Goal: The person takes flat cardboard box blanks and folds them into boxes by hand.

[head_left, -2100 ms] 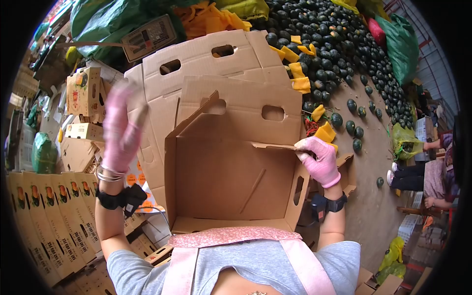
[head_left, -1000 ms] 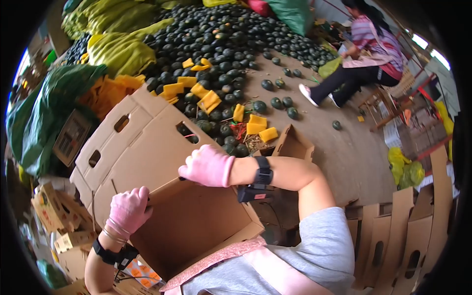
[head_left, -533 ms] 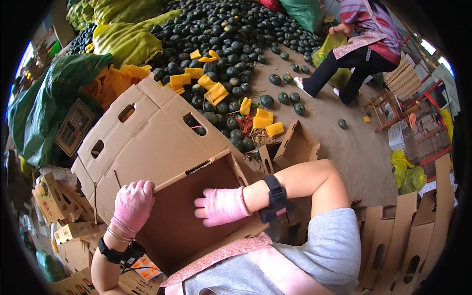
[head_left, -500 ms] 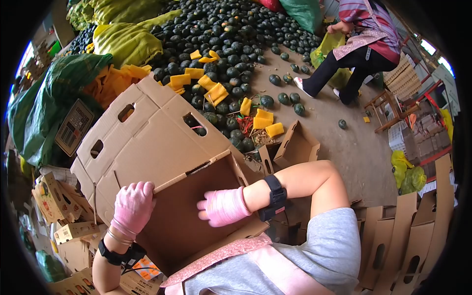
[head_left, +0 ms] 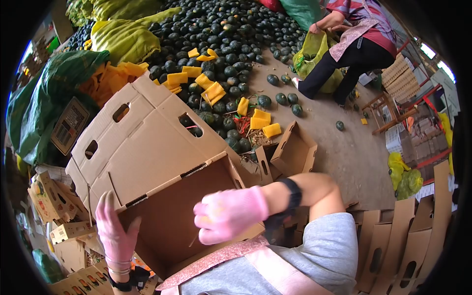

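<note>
Cartons of pale printed cardboard (head_left: pixel 48 196) bear markings too small to read; the left pink-gloved hand (head_left: pixel 116 241) spreads empty fingers at the open brown corrugated box (head_left: pixel 162 236); the right pink-gloved hand (head_left: pixel 227 215) curls above it, any hold hidden.

– Site type?
– Produce packing shed.
– Evidence?
– Dark-green squashes (head_left: pixel 231 37) heaped on bare floor (head_left: pixel 361 167); bulging sacks (head_left: pixel 123 42); yellow foam sleeves (head_left: pixel 213 92); scale display (head_left: pixel 71 125); printed cartons (head_left: pixel 46 199); open cardboard carton (head_left: pixel 169 216) up front.
</note>
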Motion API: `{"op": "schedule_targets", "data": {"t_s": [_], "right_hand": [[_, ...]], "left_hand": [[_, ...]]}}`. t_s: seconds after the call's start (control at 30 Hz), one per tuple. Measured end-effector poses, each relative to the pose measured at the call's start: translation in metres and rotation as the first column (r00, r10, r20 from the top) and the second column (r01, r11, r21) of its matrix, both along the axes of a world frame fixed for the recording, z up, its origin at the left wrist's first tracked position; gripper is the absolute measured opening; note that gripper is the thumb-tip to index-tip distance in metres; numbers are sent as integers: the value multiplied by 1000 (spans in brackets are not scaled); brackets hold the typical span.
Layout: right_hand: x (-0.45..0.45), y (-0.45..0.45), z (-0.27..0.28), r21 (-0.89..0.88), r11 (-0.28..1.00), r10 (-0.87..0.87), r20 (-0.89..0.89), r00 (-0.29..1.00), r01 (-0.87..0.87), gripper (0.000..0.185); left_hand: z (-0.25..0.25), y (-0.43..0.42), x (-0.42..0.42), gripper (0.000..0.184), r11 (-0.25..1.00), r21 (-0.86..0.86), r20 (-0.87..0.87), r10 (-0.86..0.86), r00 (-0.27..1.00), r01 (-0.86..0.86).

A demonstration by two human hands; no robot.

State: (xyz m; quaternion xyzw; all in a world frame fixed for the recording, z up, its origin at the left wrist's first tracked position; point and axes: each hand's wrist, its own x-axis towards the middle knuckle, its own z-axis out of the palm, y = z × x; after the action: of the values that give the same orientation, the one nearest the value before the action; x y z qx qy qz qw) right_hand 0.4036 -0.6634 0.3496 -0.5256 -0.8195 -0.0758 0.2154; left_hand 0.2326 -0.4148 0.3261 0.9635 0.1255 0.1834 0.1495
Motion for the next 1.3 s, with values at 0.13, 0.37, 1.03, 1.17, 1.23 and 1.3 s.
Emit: {"op": "schedule_targets", "data": {"t_s": [0.13, 0.37, 1.03, 1.17, 1.23, 1.3], "right_hand": [[60, -70, 61, 389, 750, -500, -194, 844, 534, 10], [175, -70, -4, 193, 200, -971, -92, 221, 961, 53], [49, -225, -155, -819, -17, -243, -553, -797, 574, 46], [47, -193, -140, -799, 401, 22, -480, -877, 448, 76], [51, -161, -106, -772, 557, -332, -544, -770, 306, 81], [66, -127, -72, -695, 702, -559, -672, -486, 152, 91]], "left_hand": [[-16, -16, -37, 78, 749, -620, -9, 293, 956, -235], [-70, -25, -88, 55, 488, -854, -48, 273, 961, -181], [-104, -48, -74, 89, 904, -37, 30, 427, 904, -426], [-122, -40, -80, 84, 936, -169, 126, 330, 936, -307], [-134, -32, -83, 83, 957, -176, 218, 266, 939, -230], [-128, -30, -82, 84, 948, -217, 233, 280, 931, -231]]}}
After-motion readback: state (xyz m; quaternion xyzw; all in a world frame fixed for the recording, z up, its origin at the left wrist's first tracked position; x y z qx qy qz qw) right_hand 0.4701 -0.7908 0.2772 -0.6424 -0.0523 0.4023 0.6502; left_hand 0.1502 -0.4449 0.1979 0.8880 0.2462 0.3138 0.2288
